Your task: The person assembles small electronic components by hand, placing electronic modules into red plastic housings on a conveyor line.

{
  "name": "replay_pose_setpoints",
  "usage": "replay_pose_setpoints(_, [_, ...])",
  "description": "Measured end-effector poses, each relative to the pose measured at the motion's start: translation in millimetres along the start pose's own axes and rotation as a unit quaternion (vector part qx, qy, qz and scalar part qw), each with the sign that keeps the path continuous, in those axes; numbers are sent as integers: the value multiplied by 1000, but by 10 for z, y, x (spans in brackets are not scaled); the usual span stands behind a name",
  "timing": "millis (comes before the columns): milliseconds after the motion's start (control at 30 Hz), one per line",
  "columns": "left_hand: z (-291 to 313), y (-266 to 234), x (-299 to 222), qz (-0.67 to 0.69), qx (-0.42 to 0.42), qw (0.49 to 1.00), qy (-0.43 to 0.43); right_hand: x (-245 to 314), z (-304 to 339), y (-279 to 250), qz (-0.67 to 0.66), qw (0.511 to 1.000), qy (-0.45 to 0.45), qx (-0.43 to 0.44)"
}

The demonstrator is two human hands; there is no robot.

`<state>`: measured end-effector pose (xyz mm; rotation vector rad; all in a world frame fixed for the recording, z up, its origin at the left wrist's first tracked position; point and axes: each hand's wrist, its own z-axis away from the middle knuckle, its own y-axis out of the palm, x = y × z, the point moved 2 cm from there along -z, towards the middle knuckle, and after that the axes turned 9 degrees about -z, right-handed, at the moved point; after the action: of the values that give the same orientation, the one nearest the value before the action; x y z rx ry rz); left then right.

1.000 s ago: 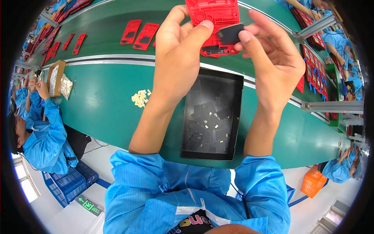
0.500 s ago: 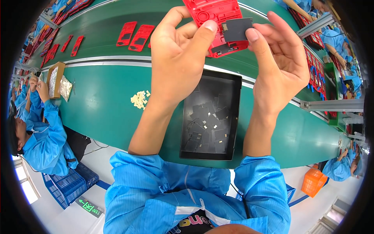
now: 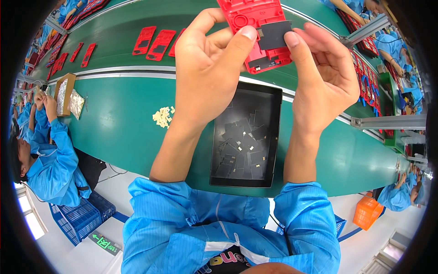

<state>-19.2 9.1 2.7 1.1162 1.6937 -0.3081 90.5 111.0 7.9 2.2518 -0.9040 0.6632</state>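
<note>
Gripping red housing (image 3: 262,13) at upper centre with closed left hand (image 3: 205,71); pinching black sheet (image 3: 275,36) between thumb and fingertips of right hand (image 3: 321,75); apparently fitting sheet, probably needing alignment.

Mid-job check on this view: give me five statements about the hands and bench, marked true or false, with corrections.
1. The left hand holds a red casing. True.
2. The right hand holds a cream piece. False: it holds a thin black sheet.
3. The black tray has dark flat pieces in it. True.
4. The cream pile lies right of the tray. False: it lies left of it.
5. More red parts lie beyond the metal rail. True.
</note>
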Motion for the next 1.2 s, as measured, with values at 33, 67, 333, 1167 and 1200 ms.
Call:
replay_pose_setpoints(33, [4, 10, -11, 12, -17, 1000, -10, -15, 15, 8, 9, 1000, -12, -2])
replay_pose_setpoints(67, [5, 7, -8, 12, -17, 1000, -10, -20, 23, 11, 18, 1000, -23, -4])
replay_pose_setpoints(333, [1, 3, -2, 14, -18, 1000, -17, 21, -10, -26, 53, 998, -18, 22])
replay_pose_setpoints(1167, [41, -22, -61, 18, -35, 999, -23, -8, 86, 70, 268, 917, -287, 65])
replay_pose_setpoints(1200, [42, -14, -70, 28, -36, 999, -28, 7, 102, 84, 274, 910, -301, 78])
